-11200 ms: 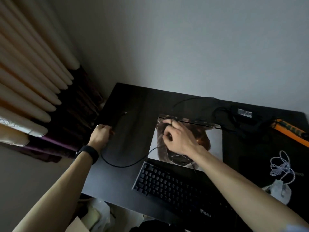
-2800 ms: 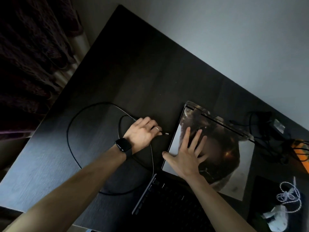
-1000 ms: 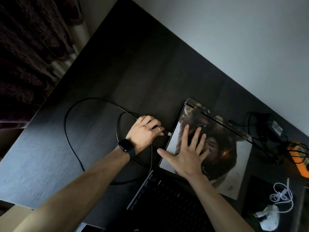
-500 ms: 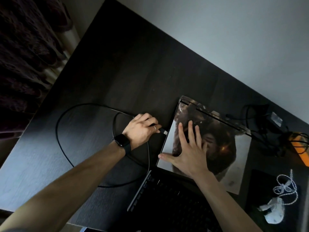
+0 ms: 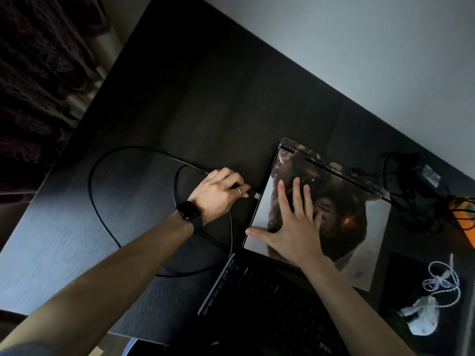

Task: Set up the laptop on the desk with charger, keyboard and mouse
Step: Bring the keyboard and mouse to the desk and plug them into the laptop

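Note:
The closed laptop (image 5: 359,235), its lid covered by a brown picture, lies on the dark desk (image 5: 205,104). My right hand (image 5: 295,224) rests flat on the lid with fingers spread. My left hand (image 5: 218,194), with a black watch on the wrist, pinches the plug (image 5: 255,195) of a black cable (image 5: 102,214), holding it right at the laptop's left edge. The cable loops over the desk to the left. A black keyboard (image 5: 270,299) lies in front of the laptop. The white mouse (image 5: 421,319) with its coiled white cord sits on a black pad at the lower right.
The black charger brick (image 5: 421,186) with tangled cords lies behind the laptop at the right, beside an orange object (image 5: 465,217). A grey wall runs along the desk's far edge. Dark curtains (image 5: 38,86) hang at the left.
My left hand has kept the plug close against the laptop's left edge while the right hand stays pressed on the lid. The view has shifted slightly.

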`<state>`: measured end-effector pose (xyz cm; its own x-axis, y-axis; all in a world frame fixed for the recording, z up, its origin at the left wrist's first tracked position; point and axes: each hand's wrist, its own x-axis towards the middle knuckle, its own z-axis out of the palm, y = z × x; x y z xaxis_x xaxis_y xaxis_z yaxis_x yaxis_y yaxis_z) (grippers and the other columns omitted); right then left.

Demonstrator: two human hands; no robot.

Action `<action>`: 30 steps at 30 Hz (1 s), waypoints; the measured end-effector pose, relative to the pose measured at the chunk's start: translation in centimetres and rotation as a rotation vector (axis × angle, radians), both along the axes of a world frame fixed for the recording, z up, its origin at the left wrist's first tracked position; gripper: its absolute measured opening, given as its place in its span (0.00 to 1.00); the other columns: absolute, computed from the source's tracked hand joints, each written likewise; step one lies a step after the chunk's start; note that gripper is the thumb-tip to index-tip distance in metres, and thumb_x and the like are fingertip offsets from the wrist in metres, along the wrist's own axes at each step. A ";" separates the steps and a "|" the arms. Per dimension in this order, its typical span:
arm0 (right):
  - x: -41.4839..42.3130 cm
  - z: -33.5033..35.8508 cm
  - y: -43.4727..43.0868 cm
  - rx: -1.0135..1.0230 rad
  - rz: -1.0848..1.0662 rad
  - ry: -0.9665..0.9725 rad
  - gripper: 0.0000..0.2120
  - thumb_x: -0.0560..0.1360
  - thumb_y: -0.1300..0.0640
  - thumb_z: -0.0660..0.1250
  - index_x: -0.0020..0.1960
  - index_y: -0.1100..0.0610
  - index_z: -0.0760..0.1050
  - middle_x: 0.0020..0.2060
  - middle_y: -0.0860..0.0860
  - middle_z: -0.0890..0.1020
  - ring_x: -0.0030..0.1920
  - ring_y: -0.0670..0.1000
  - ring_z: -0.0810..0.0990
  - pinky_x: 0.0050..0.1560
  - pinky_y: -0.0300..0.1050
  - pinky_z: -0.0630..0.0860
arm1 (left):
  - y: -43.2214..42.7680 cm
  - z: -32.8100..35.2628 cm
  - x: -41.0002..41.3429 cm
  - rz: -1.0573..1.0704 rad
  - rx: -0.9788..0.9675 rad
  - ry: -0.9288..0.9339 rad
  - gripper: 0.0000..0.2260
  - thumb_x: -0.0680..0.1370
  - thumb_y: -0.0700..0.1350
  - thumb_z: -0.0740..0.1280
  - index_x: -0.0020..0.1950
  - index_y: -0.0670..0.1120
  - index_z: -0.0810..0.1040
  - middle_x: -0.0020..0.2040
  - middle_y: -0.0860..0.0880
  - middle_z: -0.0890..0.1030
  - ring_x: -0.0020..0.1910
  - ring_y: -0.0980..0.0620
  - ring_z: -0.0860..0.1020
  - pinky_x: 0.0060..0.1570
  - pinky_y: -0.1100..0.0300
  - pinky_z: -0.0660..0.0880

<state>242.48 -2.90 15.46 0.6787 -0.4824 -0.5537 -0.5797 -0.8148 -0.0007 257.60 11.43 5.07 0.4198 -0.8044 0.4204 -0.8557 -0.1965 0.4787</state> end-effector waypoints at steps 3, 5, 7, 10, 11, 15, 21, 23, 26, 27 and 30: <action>0.0 0.0 0.0 -0.004 -0.002 -0.004 0.62 0.58 0.12 0.51 0.79 0.42 0.31 0.79 0.48 0.32 0.78 0.54 0.30 0.73 0.75 0.49 | -0.1 0.1 -0.1 -0.035 -0.012 -0.080 0.09 0.78 0.47 0.70 0.56 0.46 0.83 0.45 0.49 0.80 0.47 0.49 0.74 0.43 0.54 0.72; 0.0 0.0 0.1 0.001 -0.003 -0.003 0.61 0.58 0.12 0.51 0.78 0.42 0.30 0.79 0.48 0.31 0.78 0.54 0.30 0.73 0.75 0.49 | -0.1 0.2 -0.3 -0.020 -0.011 -0.092 0.09 0.78 0.46 0.70 0.55 0.45 0.84 0.45 0.49 0.80 0.47 0.49 0.73 0.43 0.55 0.70; 0.0 -0.1 0.1 0.003 -0.006 0.002 0.62 0.58 0.12 0.51 0.78 0.42 0.30 0.78 0.48 0.30 0.78 0.54 0.29 0.73 0.75 0.48 | -0.2 0.1 -0.5 -0.017 -0.001 -0.097 0.08 0.79 0.46 0.69 0.54 0.44 0.84 0.45 0.49 0.80 0.47 0.48 0.73 0.43 0.55 0.70; 0.0 -0.1 0.1 -0.008 -0.004 -0.007 0.62 0.58 0.13 0.52 0.78 0.42 0.30 0.79 0.48 0.32 0.78 0.54 0.30 0.73 0.75 0.50 | -0.3 0.0 -0.5 -0.027 0.006 -0.101 0.08 0.79 0.46 0.69 0.52 0.44 0.85 0.46 0.48 0.80 0.46 0.48 0.73 0.43 0.54 0.70; -0.1 -0.1 0.1 -0.008 -0.006 -0.013 0.62 0.58 0.13 0.52 0.79 0.42 0.31 0.79 0.48 0.32 0.78 0.54 0.31 0.73 0.75 0.50 | -0.3 0.0 -0.4 -0.026 0.005 -0.098 0.08 0.79 0.46 0.69 0.52 0.44 0.85 0.46 0.49 0.80 0.46 0.48 0.73 0.43 0.54 0.70; 0.0 0.0 0.2 0.002 -0.010 -0.009 0.62 0.58 0.13 0.52 0.78 0.41 0.30 0.79 0.48 0.32 0.78 0.53 0.30 0.73 0.74 0.50 | -0.5 -0.1 -0.1 -0.018 0.019 -0.076 0.07 0.77 0.45 0.71 0.54 0.45 0.84 0.48 0.49 0.80 0.49 0.48 0.73 0.43 0.54 0.72; 0.0 -0.1 0.2 -0.011 0.005 0.010 0.62 0.58 0.13 0.51 0.78 0.42 0.30 0.78 0.48 0.31 0.78 0.53 0.30 0.73 0.74 0.49 | -0.6 0.1 -0.4 -0.022 0.001 -0.046 0.06 0.76 0.43 0.72 0.51 0.44 0.84 0.48 0.47 0.80 0.49 0.47 0.72 0.44 0.54 0.70; 0.0 -0.1 0.1 -0.003 -0.002 0.005 0.62 0.58 0.13 0.52 0.78 0.41 0.30 0.78 0.47 0.30 0.78 0.53 0.29 0.73 0.74 0.48 | -0.6 0.0 -0.6 -0.023 -0.028 -0.033 0.06 0.76 0.43 0.72 0.50 0.42 0.84 0.45 0.45 0.80 0.45 0.46 0.72 0.41 0.53 0.70; 0.0 -0.2 0.1 -0.003 -0.011 0.002 0.62 0.58 0.13 0.52 0.78 0.41 0.30 0.78 0.47 0.30 0.78 0.52 0.29 0.73 0.74 0.48 | -0.6 -0.1 -0.6 -0.036 -0.039 -0.014 0.06 0.77 0.43 0.71 0.49 0.40 0.83 0.44 0.44 0.79 0.43 0.45 0.73 0.39 0.52 0.73; 0.0 -0.2 0.2 -0.007 -0.010 0.003 0.62 0.58 0.13 0.52 0.78 0.42 0.30 0.78 0.47 0.31 0.78 0.53 0.30 0.73 0.74 0.48 | -0.6 -0.1 -0.6 -0.037 -0.035 -0.014 0.06 0.77 0.43 0.71 0.49 0.41 0.83 0.45 0.44 0.79 0.43 0.46 0.73 0.39 0.52 0.74; 0.0 -0.3 0.2 -0.008 -0.007 0.008 0.62 0.58 0.13 0.52 0.78 0.42 0.30 0.79 0.47 0.31 0.78 0.53 0.30 0.73 0.74 0.48 | -0.7 -0.1 -0.4 -0.032 -0.042 0.002 0.06 0.77 0.44 0.72 0.48 0.41 0.83 0.45 0.44 0.80 0.43 0.47 0.73 0.40 0.53 0.74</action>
